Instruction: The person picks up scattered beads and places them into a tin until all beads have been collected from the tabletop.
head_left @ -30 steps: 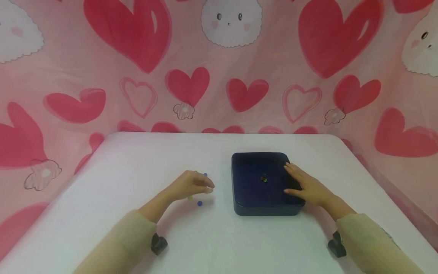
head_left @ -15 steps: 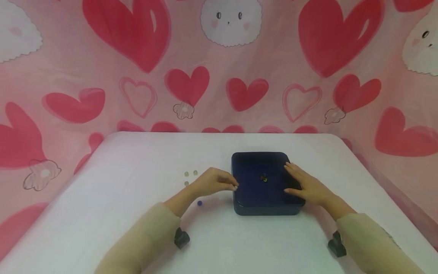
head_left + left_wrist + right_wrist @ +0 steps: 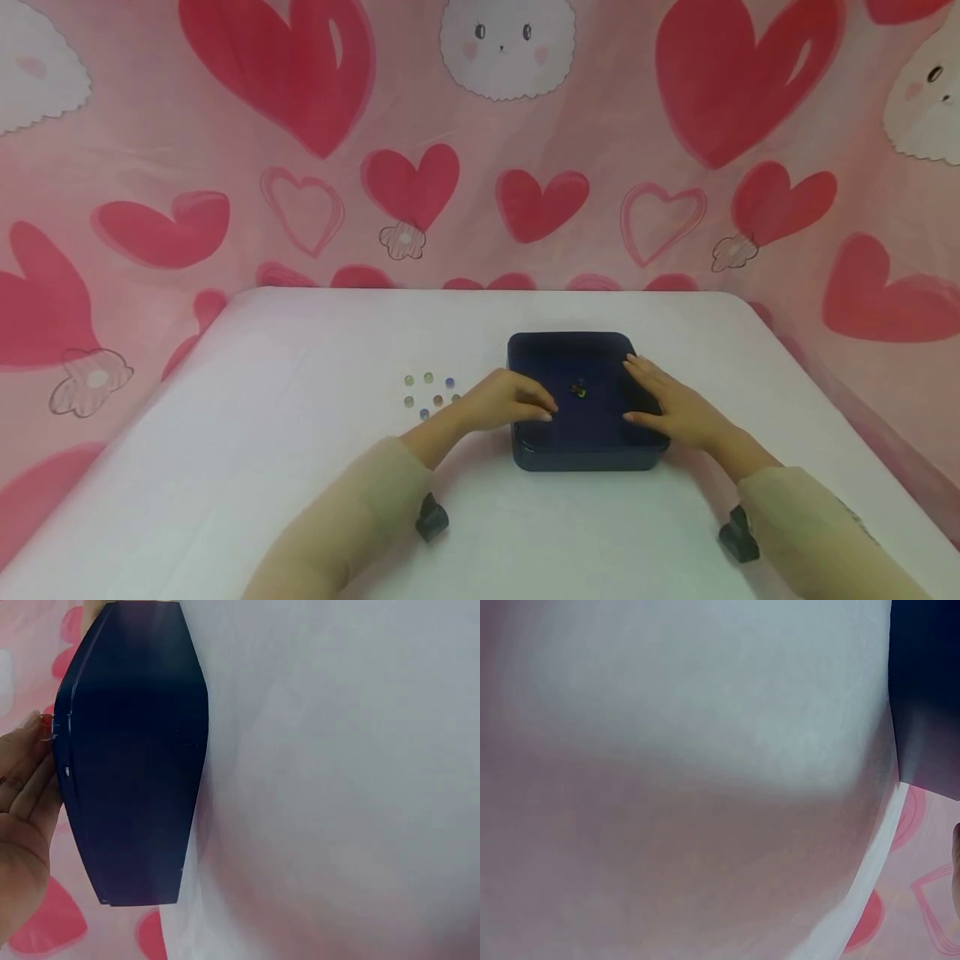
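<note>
The left hand (image 3: 501, 403) pinches a small reddish bead (image 3: 47, 726) between thumb and fingertips over the left side of a dark blue tray (image 3: 592, 461), while the right hand (image 3: 673, 410) rests on its right rim, fingers extended. A small cluster of beads (image 3: 578, 390) lies inside the tray; loose pale, blue and reddish beads (image 3: 428, 377) lie left of it on the white desk (image 3: 315, 367).

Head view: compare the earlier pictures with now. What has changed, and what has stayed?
The left hand has moved right, from over the loose marbles to over the dark-blue tray, a reddish marble in its grip; marbles it had covered now show. Unchanged: the right hand on the tray's right rim, and the small cluster inside.
</note>
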The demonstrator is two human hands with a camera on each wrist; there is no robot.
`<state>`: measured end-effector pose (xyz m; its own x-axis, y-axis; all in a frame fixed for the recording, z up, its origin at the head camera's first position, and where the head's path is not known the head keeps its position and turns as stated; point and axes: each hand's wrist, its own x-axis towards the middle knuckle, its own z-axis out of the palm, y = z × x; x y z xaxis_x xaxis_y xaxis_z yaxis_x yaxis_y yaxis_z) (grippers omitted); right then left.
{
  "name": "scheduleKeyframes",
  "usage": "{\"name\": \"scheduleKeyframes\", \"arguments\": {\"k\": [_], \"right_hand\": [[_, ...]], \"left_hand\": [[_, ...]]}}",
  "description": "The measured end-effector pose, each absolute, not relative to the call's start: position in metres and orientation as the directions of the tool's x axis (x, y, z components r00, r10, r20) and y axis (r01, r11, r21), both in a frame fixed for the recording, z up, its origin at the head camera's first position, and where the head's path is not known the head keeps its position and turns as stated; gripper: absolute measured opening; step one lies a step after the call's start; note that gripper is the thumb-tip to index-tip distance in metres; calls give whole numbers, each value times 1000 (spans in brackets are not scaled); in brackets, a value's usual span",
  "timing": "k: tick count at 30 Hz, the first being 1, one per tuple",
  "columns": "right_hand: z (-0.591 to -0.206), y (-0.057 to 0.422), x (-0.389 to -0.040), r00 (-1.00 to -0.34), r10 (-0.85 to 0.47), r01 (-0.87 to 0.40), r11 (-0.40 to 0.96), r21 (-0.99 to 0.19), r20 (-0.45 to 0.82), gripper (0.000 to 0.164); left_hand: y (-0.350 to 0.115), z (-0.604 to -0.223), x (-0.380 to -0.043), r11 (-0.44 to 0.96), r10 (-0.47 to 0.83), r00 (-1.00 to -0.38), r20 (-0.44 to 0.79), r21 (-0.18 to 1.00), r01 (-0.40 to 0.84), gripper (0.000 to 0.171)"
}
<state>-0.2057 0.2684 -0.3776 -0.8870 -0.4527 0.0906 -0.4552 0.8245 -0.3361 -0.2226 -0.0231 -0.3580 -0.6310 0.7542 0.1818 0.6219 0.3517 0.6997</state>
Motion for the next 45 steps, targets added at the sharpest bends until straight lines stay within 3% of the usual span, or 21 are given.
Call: {"name": "scheduleKeyframes", "arguments": {"k": [20,33,45], "right_hand": [[-374,266,-207,-894,-444,-437,834,-336,63,77],[-379,265,-207,-892,-446,-444,827,-345,78,77],[-380,268,-208,-889,-449,-453,834,-315,89,76]], "left_hand": [[8,-362,-238,393,794,-572,206,544,741,12],[22,-369,-242,469,820,-565,95,454,758,13],[29,-368,-231,620,781,-620,-79,230,751,14]]}}
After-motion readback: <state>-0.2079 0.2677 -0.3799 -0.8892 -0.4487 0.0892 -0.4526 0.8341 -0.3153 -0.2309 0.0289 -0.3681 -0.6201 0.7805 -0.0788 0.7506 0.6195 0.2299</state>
